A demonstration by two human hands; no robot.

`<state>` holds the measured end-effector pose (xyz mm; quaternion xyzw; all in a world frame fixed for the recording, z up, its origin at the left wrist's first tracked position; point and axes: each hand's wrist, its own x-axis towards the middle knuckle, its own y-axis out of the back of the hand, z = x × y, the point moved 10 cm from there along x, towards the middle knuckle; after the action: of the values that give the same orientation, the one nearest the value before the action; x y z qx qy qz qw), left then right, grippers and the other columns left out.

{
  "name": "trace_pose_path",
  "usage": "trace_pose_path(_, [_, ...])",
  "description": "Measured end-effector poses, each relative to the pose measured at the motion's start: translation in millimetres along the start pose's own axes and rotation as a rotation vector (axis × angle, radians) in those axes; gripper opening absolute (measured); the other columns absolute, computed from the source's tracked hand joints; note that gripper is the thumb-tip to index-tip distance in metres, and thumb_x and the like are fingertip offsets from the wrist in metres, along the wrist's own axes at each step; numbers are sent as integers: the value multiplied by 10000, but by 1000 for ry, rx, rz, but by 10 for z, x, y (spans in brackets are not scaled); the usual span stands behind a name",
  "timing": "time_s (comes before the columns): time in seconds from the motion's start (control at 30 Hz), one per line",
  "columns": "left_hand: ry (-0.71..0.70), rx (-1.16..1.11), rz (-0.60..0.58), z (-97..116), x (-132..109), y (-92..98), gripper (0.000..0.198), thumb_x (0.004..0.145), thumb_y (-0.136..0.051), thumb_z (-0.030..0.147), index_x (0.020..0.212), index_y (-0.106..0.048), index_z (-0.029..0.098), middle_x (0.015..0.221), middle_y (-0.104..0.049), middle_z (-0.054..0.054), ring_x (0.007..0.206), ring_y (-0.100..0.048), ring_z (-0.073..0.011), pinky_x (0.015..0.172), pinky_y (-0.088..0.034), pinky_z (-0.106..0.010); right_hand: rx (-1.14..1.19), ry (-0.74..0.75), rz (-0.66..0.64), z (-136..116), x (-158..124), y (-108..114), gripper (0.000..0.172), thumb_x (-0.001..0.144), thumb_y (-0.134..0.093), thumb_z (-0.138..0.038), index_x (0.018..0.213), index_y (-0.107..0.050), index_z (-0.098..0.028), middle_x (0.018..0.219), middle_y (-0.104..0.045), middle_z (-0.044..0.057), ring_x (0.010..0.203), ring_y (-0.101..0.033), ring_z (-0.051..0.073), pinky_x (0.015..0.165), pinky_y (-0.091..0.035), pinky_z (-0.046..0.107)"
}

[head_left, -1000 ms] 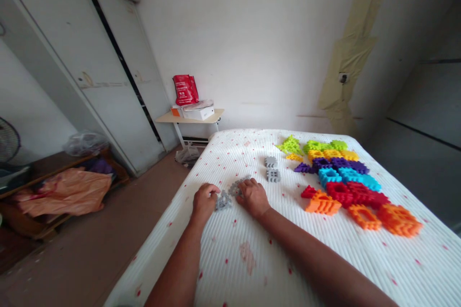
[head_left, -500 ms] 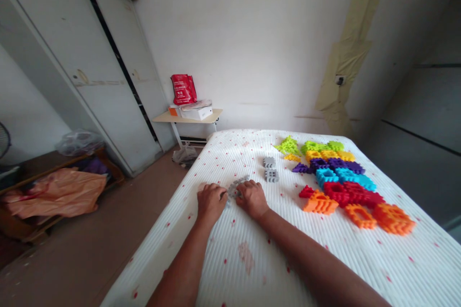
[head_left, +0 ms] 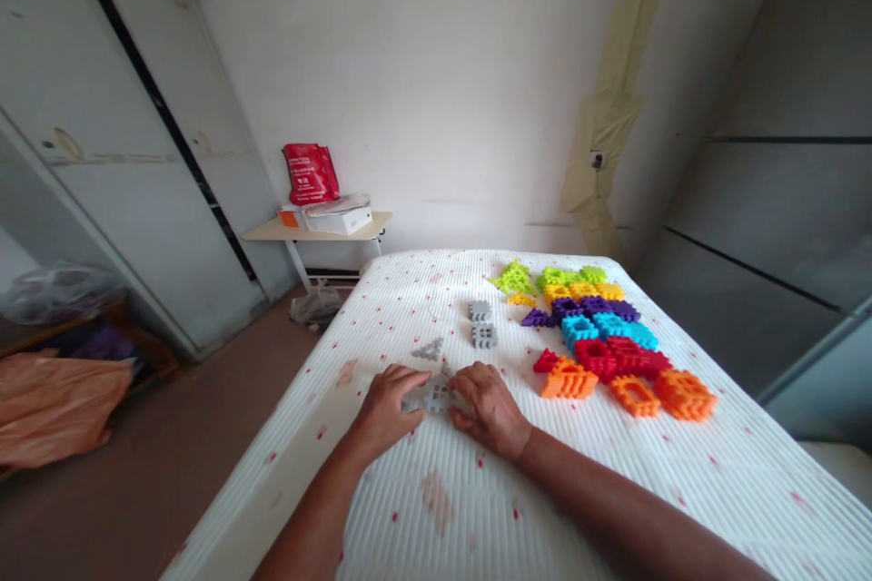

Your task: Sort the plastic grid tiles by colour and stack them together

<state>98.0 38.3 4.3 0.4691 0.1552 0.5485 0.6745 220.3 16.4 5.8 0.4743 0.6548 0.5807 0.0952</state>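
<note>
On the mattress, flat grey interlocking blocks (head_left: 438,392) lie between my two hands, their notched edges and square holes showing. My left hand (head_left: 387,408) curves round the left side, with thumb and fingertips at the block edges. From the right, my right hand (head_left: 491,407) grips the same grey group, its fingers bent over the edge; part of the blocks is hidden under the fingers. Just beyond them lies a grey triangular piece (head_left: 429,349). Farther off, a grey stack with square holes (head_left: 484,336) sits in front of a solid-topped grey stack (head_left: 480,310).
To the right, rows of interlocking blocks stand by colour: orange (head_left: 569,379), red (head_left: 623,358), light blue (head_left: 579,332), purple (head_left: 592,309), yellow (head_left: 583,291) and green (head_left: 514,277). A small table (head_left: 265,232) with a red bag (head_left: 311,172) stands beyond the mattress (head_left: 436,508).
My hands have moved slightly nearer and their fingers have spread wider around the grey blocks. The triangular piece now lies uncovered beyond them. My view has turned right.
</note>
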Motion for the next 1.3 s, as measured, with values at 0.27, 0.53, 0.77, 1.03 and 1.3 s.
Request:
trace_pose_path(0.27, [-68, 89, -156, 233, 2, -202, 419, 582, -623, 107, 991, -646, 197, 971, -665, -37, 965, -545, -218, 863, -409, -356, 11, 24, 0, -11, -193, 87, 312, 679, -583, -182, 991, -588, -160, 904, -613, 69, 867, -502, 218, 768, -351, 342])
trace_pose_path(0.53, [-77, 70, -199, 324, 22, -259, 371, 581, -656, 151, 944, -640, 224, 962, -651, -29, 960, -546, -219, 844, -405, -340, 89, 17, 25, 75, -301, 119, 349, 655, -603, -174, 1003, -575, -161, 929, -613, 69, 898, -523, 220, 801, -377, 350])
trace_pose_path(0.77, [-126, 94, -164, 417, 135, -192, 364, 570, -674, 159, 927, -628, 213, 949, -643, -40, 953, -535, -221, 852, -406, -342, 110, -63, 41, 168, -357, 243, 351, 729, -598, -185, 1077, -545, -175, 998, -613, 78, 942, -525, 220, 842, -398, 368])
trace_pose_path(1.03, [-132, 89, -11, 447, 862, -40, 352, 614, -657, 169, 963, -628, 201, 993, -639, -41, 992, -535, -196, 903, -409, -315, 63, -29, -32, 146, -767, 340, 308, 812, -500, -179, 1116, -549, -177, 1161, -570, 116, 1050, -527, 212, 883, -424, 370])
trace_pose_path(1.3, [-138, 169, -87, 364, 1467, -451, 318, 597, -688, 203, 914, -665, 193, 922, -654, -38, 952, -551, -208, 880, -426, -308, 81, -35, -63, 102, -798, 350, 198, 816, -493, -182, 986, -593, -192, 1139, -589, 92, 1007, -550, 193, 864, -430, 338])
